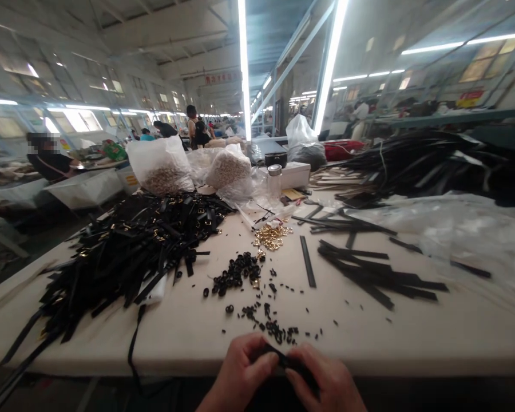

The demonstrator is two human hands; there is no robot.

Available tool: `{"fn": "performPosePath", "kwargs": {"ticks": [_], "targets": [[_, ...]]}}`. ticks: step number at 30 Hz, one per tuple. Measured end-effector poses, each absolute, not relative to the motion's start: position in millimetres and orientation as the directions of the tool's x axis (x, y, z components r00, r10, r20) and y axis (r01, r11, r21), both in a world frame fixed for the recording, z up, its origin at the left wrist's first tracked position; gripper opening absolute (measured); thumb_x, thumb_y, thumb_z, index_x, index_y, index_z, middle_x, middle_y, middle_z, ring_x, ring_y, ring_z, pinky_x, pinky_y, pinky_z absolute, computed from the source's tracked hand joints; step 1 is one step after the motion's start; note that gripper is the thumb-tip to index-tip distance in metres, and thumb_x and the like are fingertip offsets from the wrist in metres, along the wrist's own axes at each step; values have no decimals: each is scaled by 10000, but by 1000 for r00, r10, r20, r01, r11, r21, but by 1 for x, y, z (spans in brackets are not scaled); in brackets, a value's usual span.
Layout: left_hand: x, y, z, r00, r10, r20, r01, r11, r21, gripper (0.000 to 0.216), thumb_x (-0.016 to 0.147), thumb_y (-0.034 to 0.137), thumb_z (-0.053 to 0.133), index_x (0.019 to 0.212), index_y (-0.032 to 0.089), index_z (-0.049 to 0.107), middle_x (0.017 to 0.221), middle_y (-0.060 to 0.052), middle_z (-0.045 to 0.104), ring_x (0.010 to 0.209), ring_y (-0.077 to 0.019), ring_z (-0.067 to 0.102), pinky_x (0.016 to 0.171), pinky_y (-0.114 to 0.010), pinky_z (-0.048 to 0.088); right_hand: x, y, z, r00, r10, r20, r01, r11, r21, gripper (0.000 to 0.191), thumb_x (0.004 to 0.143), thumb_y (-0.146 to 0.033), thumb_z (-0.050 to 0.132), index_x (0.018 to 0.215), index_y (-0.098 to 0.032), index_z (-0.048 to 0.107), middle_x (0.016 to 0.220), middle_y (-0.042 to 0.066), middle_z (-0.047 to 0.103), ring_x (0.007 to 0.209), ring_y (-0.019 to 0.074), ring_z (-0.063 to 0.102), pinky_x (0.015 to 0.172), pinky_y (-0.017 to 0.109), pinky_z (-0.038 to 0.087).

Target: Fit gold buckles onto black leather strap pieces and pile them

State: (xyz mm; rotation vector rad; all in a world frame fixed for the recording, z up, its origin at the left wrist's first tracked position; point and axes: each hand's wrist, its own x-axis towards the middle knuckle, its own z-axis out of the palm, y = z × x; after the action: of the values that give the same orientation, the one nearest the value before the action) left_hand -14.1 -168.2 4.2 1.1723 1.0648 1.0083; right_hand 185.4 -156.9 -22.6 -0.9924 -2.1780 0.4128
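Note:
At the table's front edge, my left hand [248, 366] pinches one end of a black strap [282, 359] between thumb and fingers. My right hand [321, 375] is closed on the same strap just beside it. Much of the strap is hidden by my fingers. Right beyond my hands lie small black pieces [277, 331], scattered on the tabletop. Behind them is a heap of black rings [237, 273], then a small pile of gold buckles [273, 235]. A single black strip [308, 261] lies right of these.
A large heap of black straps with gold buckles [154, 234] covers the table's left side. Loose black strips [369, 272] and clear plastic sheeting [463, 234] lie at right. Filled plastic bags [161, 166] and a glass jar [274, 182] stand at the back. People work farther off.

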Motion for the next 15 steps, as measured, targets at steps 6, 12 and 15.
{"fn": "performPosePath", "kwargs": {"ticks": [6, 12, 15], "targets": [[-15, -174, -4, 187, 972, -144, 19, 143, 989, 243, 823, 385, 667, 774, 147, 658, 686, -8, 612, 651, -133, 513, 609, -223, 411, 175, -162, -4, -414, 752, 513, 546, 656, -521, 152, 939, -313, 541, 1027, -212, 615, 813, 37, 708, 688, 174, 682, 625, 257, 501], [-13, -175, -4, 206, 959, -193, -33, 204, 978, 264, 814, 403, 673, 762, 150, 618, 630, 14, 585, 597, -115, 504, 590, -220, 414, 175, -163, 1, -434, 715, 549, 545, 693, -472, 218, 965, -376, 520, 990, -195, 637, 780, 47, 687, 662, 164, 646, 602, 252, 460], [-11, -174, -5, 203, 956, -211, -71, 229, 971, 290, 810, 430, 673, 770, 150, 613, 624, 4, 608, 584, -118, 524, 588, -226, 423, 176, -163, 1, -423, 704, 570, 537, 701, -469, 201, 972, -335, 504, 998, -187, 638, 784, 52, 688, 654, 159, 644, 599, 247, 458]]}}
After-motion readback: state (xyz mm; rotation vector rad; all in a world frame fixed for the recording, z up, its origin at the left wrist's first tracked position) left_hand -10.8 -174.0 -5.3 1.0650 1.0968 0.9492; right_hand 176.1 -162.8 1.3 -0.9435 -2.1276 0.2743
